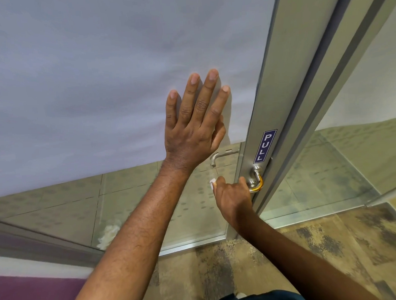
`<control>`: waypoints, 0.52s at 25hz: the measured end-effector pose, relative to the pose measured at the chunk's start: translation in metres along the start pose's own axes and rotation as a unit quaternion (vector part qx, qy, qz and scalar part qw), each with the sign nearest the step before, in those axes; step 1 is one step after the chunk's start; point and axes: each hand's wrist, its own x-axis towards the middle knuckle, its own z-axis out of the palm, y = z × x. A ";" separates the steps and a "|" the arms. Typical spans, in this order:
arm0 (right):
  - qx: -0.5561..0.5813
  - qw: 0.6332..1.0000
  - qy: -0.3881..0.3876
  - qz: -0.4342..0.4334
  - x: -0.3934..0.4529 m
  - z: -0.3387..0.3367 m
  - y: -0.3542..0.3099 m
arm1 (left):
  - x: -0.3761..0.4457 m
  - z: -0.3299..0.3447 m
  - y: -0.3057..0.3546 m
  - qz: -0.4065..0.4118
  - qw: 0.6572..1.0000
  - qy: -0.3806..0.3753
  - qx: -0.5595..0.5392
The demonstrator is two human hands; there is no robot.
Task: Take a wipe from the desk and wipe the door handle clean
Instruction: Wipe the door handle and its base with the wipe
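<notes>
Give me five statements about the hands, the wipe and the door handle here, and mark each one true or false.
1. The left hand lies flat and open against the frosted door panel. True.
2. The right hand is at the door handle with a white wipe in it. True.
3. The blue sign above the handle reads PUSH. False: it reads PULL.
4. The left hand is the one holding the wipe. False: it holds nothing; the wipe shows at the right hand.
5. The sign sits on the metal door frame. True.
</notes>
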 end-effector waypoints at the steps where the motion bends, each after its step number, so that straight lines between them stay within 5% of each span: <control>1: 0.011 0.999 0.044 0.001 -0.006 0.001 0.001 | 0.000 0.000 0.000 0.001 1.000 0.000 0.000; 4: 0.037 0.986 0.158 -0.043 -0.030 0.018 0.016 | 0.000 0.000 0.000 0.002 1.000 -0.001 -0.004; 13: -0.042 0.980 0.180 -0.074 -0.034 0.014 0.027 | 0.000 0.002 0.000 -0.005 1.000 0.001 0.001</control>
